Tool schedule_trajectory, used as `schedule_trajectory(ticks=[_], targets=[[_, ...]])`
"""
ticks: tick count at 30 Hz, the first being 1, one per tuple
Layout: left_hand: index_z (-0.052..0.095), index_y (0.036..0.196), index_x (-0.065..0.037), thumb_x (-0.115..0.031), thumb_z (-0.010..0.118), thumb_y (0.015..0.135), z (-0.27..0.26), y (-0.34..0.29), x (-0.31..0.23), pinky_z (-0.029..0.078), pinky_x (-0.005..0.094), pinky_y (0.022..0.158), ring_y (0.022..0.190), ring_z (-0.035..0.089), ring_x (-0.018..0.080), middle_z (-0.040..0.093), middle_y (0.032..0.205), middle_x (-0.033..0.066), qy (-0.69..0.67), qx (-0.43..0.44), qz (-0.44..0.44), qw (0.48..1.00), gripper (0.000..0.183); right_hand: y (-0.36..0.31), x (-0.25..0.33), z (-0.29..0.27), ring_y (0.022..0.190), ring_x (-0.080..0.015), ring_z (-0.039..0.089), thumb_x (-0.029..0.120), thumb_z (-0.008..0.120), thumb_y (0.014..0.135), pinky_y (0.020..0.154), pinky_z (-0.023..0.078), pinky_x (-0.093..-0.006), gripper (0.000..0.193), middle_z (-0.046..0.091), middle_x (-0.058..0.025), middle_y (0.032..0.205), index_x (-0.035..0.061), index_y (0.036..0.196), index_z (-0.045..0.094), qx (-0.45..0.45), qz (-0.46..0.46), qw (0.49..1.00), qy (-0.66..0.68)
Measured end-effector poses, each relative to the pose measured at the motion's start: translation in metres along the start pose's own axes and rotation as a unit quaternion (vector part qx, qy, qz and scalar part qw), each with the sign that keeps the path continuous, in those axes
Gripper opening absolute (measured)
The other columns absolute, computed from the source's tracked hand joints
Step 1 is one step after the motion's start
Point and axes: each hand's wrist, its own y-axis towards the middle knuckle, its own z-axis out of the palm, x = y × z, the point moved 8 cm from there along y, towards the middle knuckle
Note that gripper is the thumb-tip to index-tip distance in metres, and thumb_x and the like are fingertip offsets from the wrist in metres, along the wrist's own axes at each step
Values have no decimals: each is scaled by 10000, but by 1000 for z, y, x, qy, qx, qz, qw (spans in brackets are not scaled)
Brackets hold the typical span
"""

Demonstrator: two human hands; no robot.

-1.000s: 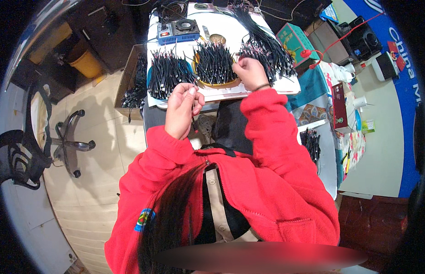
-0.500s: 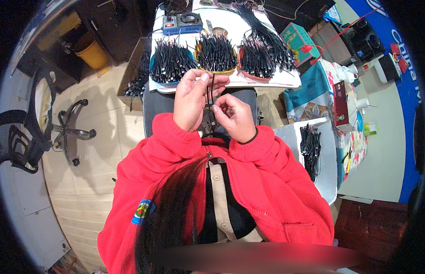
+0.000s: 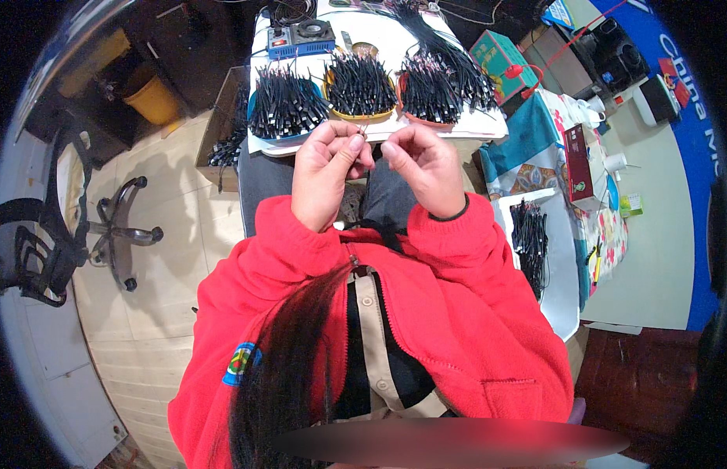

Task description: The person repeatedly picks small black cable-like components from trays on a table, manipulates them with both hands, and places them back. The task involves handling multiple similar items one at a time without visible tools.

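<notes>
My left hand is raised in front of the table's near edge, thumb and fingers pinching a thin black cable. Only a short bit with fine wire ends shows above the thumb; most of it is hidden by the fingers. Just to the right, my right hand has thumb and forefinger brought together, apart from the left. Whatever may be between them is too small to make out. Beyond my hands, bundles of short black cables stand in a blue bowl, a yellow bowl and an orange bowl.
Behind the bowls sits a blue device with a round black top. Long black cables trail across the white table. More cables lie in a white tray at right and a cardboard box at left.
My hands have moved apart, the right one shifting rightward off the cable's lower part. The cable, earlier upright and visible between both hands, is now mostly hidden at the left fingers.
</notes>
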Motion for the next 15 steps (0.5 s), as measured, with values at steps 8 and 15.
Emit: schedule_trajectory(ticks=[8, 15], targets=[[542, 997, -11, -88, 548, 934, 8, -4, 0, 353, 170, 510, 567, 463, 47, 596, 727, 32, -25, 32, -29, 999, 100, 14, 11, 11, 755, -88, 607, 41, 656, 860, 691, 491, -221, 115, 643, -36, 849, -19, 948, 613, 14, -18, 993, 115], [553, 979, -8, -86, 548, 930, 18, -10, 8, 309, 172, 491, 527, 405, 48, 583, 711, 40, -143, 84, -106, 980, 93, 8, -10, 12, 745, -76, 567, 90, 644, 878, 676, 456, -210, 117, 620, -15, 860, 16, 959, 603, 39, 48, 967, 249]])
